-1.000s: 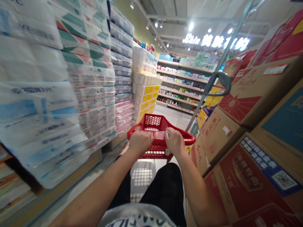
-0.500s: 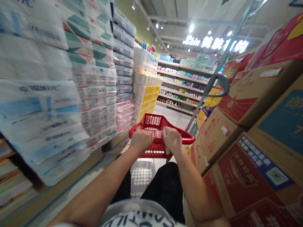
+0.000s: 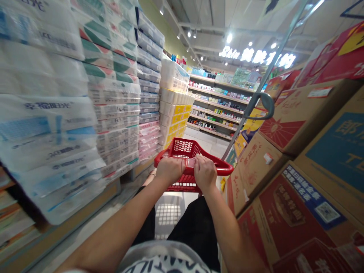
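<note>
A red plastic shopping cart (image 3: 186, 148) rolls in front of me down a narrow store aisle. My left hand (image 3: 170, 169) is wrapped round the left part of its red handle bar (image 3: 224, 168). My right hand (image 3: 204, 172) grips the same bar just to the right, the two hands nearly touching. The cart's mesh basket looks empty from here. My dark trousers and a light printed shirt show at the bottom.
Tall stacks of wrapped tissue packs (image 3: 113, 102) line the left. Stacked cardboard boxes (image 3: 301, 132) crowd the right, close to the cart. A grey hooked metal pole (image 3: 263, 102) leans among the boxes. Stocked shelves (image 3: 218, 110) cross the far end. Pale floor tiles (image 3: 204, 138) lie ahead.
The view has advanced a little along the aisle. My right hand has slid left along the bar, closer to my left hand. Both hands keep their grip.
</note>
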Demonstrator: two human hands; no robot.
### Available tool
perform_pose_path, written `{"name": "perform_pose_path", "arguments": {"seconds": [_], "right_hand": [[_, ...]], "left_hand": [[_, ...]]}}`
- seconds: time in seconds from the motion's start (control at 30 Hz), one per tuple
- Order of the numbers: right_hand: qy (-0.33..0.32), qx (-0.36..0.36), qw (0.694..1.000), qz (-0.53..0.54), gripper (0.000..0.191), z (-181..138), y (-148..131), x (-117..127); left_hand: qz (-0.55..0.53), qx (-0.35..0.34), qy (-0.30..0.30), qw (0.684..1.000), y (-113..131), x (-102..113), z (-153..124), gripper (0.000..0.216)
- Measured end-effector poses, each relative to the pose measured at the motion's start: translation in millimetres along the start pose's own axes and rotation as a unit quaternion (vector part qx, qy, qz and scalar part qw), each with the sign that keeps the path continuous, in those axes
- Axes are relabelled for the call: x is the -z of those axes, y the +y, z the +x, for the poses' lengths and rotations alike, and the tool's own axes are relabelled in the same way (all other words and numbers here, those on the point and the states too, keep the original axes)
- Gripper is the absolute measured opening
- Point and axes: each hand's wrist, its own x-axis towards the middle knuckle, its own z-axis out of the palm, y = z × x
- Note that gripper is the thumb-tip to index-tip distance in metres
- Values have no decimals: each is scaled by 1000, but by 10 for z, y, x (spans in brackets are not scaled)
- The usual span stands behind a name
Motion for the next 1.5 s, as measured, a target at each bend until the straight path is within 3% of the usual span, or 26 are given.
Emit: {"name": "perform_pose_path", "arguments": {"seconds": [0.1, 0.23, 0.3, 0.5, 0.73, 0.97, 1.2, 1.4, 1.5], "right_hand": [[42, 36, 998, 22, 31, -110, 6, -30], [-70, 10, 997, -4, 27, 93, -20, 12], [-92, -4, 996, -16, 27, 171, -30, 8], [41, 41, 998, 21, 30, -47, 1, -73], [-61, 20, 998, 6, 24, 179, -7, -8], [105, 80, 990, 58, 28, -152, -32, -96], [-19, 46, 998, 31, 23, 115, -42, -45], [76, 69, 994, 38, 29, -93, -84, -75], [34, 60, 997, 36, 27, -28, -108, -60]], "left_hand": [[1, -1, -1, 1000, 3, 9, -9, 38], [7, -1, 5, 1000, 14, -12, 5, 39], [7, 1, 10, 1000, 16, -29, 22, 40], [12, -3, 6, 1000, 17, -32, 26, 42], [11, -2, 3, 1000, 53, -44, 35, 43], [0, -4, 0, 1000, 43, -5, 18, 40], [0, -4, 7, 1000, 53, -17, 26, 42], [0, -15, 19, 1000, 38, -36, 2, 41], [4, -16, 20, 1000, 39, -36, -7, 41]]}}
